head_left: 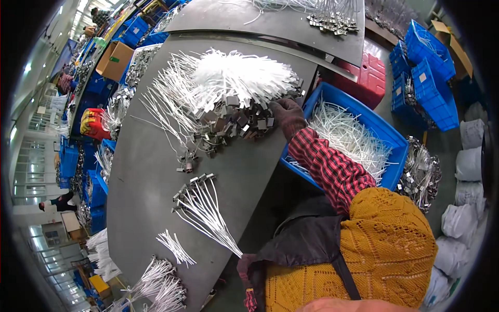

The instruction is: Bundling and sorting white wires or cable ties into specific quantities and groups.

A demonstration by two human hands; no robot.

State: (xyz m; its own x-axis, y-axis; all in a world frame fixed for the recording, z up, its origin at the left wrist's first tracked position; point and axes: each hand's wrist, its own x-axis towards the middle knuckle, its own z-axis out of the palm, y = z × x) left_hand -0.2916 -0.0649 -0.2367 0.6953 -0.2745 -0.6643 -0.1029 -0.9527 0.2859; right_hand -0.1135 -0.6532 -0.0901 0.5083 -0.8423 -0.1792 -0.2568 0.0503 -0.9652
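Note:
My right hand (289, 115), in a dark glove, reaches to the right edge of a large pile of white wires (241, 75) with small grey metal box-shaped ends (244, 118). Its fingers bend against these metal ends, and what they pinch is hidden. Down by the table's near edge, my left hand (245, 264), also gloved, closes on the tail of a bundle of white wires (210, 216). That bundle fans out over the grey table (140, 192), its metal ends lying farthest from the hand. Most of my left fingers are hidden.
A few loose short white strips (175, 247) and another wire bundle (161, 283) lie at the lower left. Right of the table stands a blue crate (397, 156) full of white wires, beside a red plastic box (371, 80). More blue crates (434, 93) stack farther right.

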